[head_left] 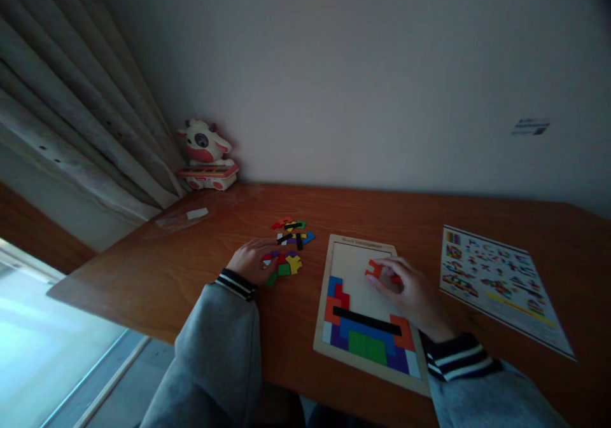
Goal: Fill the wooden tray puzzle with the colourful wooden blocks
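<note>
— Set the scene!
— Pale wall beyond both my hands, brown table beneath them, curtain off past my left!
— On the tabletop?
— Wooden tray under my right hand, printed sheet to its right, cow toy beyond my left hand!
— And the fingers?
— Right pinches an orange piece over the tray; left's at the loose pieces, grip I can't tell!
</note>
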Available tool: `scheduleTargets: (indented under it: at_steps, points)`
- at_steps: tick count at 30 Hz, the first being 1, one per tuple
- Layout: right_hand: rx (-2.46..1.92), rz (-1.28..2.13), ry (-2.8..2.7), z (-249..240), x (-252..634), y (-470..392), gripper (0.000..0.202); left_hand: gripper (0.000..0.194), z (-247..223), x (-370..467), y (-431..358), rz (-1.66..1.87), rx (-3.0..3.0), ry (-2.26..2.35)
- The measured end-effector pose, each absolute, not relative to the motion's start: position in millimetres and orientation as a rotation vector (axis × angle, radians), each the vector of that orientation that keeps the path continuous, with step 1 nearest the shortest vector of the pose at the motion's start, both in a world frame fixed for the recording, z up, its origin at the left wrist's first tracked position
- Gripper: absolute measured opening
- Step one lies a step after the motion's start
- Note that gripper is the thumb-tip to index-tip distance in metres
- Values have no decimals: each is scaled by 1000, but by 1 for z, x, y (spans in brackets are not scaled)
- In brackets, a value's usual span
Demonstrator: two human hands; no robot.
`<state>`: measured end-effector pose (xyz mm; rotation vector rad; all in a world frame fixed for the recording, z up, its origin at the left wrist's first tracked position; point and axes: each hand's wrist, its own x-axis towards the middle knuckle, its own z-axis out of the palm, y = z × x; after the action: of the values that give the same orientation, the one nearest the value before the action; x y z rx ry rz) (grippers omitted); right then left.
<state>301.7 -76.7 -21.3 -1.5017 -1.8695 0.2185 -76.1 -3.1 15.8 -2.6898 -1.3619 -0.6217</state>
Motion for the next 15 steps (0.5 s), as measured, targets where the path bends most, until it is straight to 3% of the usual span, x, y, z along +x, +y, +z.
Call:
scheduleTargets:
  at_steps: [6, 15]
  points:
    - [-1493, 236, -1840, -22, 301, -76, 38, 41, 4, -104, -2, -593, -2628, -1702]
    - [-1490, 274, -1850, -21, 302, -76, 40, 30, 1, -104, 2, -630, -2435, -1840]
